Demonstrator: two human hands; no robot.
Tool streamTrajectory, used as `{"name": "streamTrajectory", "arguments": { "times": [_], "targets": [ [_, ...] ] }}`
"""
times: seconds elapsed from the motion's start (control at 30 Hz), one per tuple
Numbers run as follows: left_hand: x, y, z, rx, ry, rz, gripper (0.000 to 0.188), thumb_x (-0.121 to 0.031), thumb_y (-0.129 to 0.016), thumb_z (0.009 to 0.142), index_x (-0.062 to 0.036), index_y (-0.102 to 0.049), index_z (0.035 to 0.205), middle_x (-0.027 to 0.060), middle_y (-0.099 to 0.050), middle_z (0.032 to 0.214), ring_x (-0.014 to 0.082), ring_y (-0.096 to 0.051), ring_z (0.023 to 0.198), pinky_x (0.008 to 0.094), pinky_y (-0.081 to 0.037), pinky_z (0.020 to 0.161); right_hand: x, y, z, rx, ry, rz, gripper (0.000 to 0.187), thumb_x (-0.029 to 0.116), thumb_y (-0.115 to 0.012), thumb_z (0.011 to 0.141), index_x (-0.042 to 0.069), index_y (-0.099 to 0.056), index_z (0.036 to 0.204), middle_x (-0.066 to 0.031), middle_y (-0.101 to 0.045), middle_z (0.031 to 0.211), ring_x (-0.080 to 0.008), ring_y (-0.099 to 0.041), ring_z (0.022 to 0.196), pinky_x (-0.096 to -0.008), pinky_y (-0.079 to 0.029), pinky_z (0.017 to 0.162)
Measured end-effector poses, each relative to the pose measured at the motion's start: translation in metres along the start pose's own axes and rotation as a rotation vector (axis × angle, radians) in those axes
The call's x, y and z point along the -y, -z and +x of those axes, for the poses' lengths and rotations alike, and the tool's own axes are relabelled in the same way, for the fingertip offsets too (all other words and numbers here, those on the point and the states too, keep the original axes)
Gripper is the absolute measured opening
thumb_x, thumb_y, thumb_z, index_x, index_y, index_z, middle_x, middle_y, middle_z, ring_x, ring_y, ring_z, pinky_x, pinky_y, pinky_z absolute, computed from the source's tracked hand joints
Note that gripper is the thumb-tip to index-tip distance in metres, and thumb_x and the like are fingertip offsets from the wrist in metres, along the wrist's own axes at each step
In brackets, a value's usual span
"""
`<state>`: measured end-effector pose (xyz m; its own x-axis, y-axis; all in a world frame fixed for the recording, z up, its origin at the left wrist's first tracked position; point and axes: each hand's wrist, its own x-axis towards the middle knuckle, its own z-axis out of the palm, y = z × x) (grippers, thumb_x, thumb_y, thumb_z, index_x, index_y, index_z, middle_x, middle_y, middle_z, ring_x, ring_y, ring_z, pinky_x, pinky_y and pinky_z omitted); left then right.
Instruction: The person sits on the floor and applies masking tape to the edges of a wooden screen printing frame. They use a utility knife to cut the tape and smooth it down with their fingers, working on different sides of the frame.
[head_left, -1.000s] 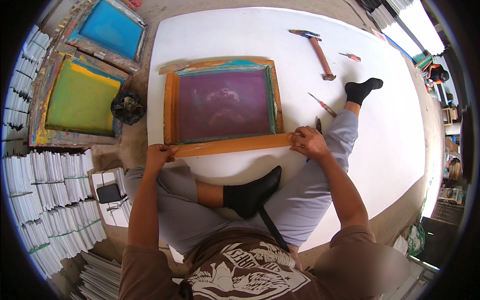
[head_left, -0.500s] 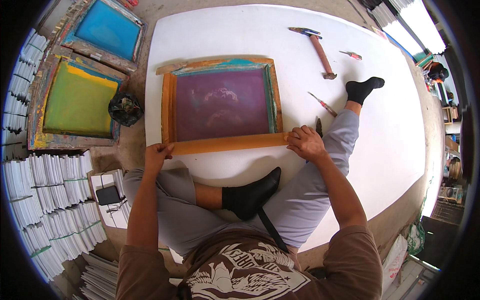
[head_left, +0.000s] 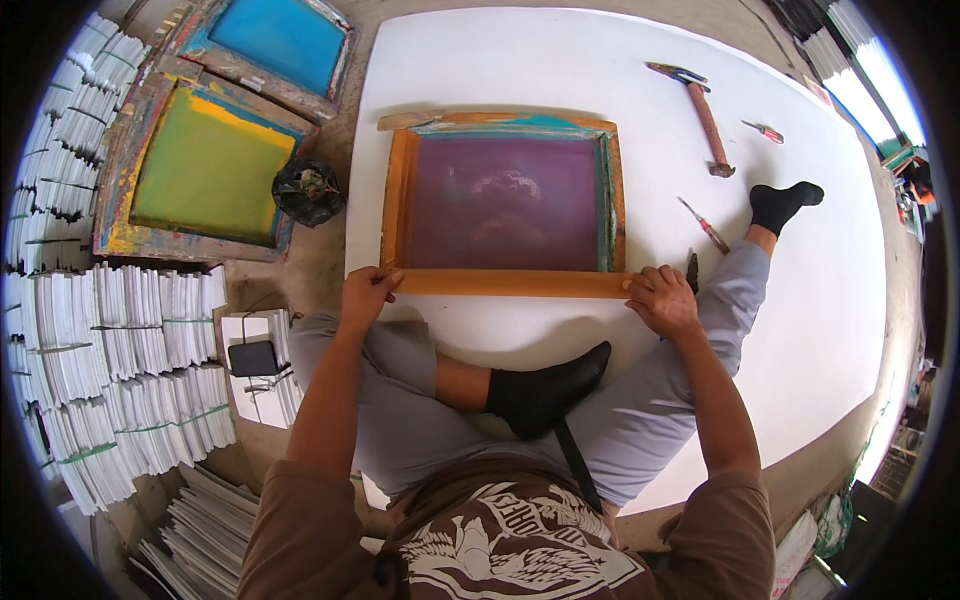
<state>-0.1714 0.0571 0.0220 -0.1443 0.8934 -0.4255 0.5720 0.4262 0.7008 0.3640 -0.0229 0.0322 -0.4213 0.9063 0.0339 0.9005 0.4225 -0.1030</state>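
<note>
A strip of brown packing tape (head_left: 510,284) is stretched along the near side of a wooden silkscreen frame (head_left: 617,190). Its left end is pinched between the thumb and fingers of my left hand (head_left: 366,297), by the frame's near left corner. My right hand (head_left: 665,302) grips the other end past the near right corner, fingers curled over it. Purple mesh (head_left: 500,215) with a faint pale print fills the frame. Similar brown tape covers the frame's left side. Whether the strip is stuck down along its whole length, I cannot tell.
On the white board (head_left: 790,330) to the right lie a hammer (head_left: 706,130), pliers (head_left: 678,73) and two screwdrivers (head_left: 706,226). My legs border the near side. At left are blue and green screens (head_left: 205,170), a black bag (head_left: 308,192) and bundled paper stacks (head_left: 150,320).
My view has swung left, shifting the scene rightward in the picture. The tape strip, slanted before, now lies straighter along the frame's near side. Both hands keep hold of its ends.
</note>
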Motion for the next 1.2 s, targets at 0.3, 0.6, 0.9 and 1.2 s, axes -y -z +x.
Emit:
{"name": "streamTrajectory", "arguments": {
  "times": [0.3,0.6,0.9,1.2],
  "targets": [
    [-0.013,-0.007,-0.005,-0.051,0.013,0.134,0.033,-0.025,-0.081,0.095,0.0059,-0.077,0.104,0.0151,-0.078,0.088,0.0179,-0.071,0.066,0.0326,-0.057,0.065,-0.005,-0.009,-0.005,-0.053,0.014,-0.015,0.034,0.029,-0.085,0.080,0.020,-0.077,0.112,0.0016,-0.067,0.116,-0.0226,-0.062,0.105,-0.0395,-0.052,0.091],
    [0.019,-0.015,0.011,-0.131,-0.151,0.224,0.024,-0.018,-0.079,0.096,0.0054,-0.074,0.100,0.0212,-0.077,0.092,0.0306,-0.076,0.085,0.0391,-0.058,0.079,-0.001,-0.011,-0.002,-0.081,0.026,-0.039,0.033,0.030,-0.084,0.081,0.019,-0.075,0.111,-0.0023,-0.065,0.120,-0.0236,-0.061,0.109,-0.0417,-0.049,0.097],
    [0.018,-0.014,0.007,-0.136,-0.185,0.273,0.027,-0.020,-0.077,0.098,0.0054,-0.072,0.102,0.0229,-0.076,0.094,0.0357,-0.075,0.088,0.0419,-0.057,0.081,0.011,-0.028,-0.005,-0.027,-0.019,-0.136,0.030,0.022,-0.069,0.092,0.015,-0.071,0.121,-0.0084,-0.064,0.127,-0.0289,-0.059,0.121,-0.0476,-0.046,0.101],
    [0.022,-0.015,0.008,-0.139,-0.228,0.274,0.028,-0.022,-0.076,0.099,0.0049,-0.071,0.102,0.0230,-0.075,0.098,0.0386,-0.074,0.091,0.0442,-0.057,0.082,0.024,-0.035,-0.009,-0.063,0.124,-0.395,0.042,0.021,-0.056,0.096,0.001,-0.068,0.132,-0.0196,-0.058,0.150,-0.0379,-0.048,0.146,-0.0545,-0.040,0.120]
  ]
}}
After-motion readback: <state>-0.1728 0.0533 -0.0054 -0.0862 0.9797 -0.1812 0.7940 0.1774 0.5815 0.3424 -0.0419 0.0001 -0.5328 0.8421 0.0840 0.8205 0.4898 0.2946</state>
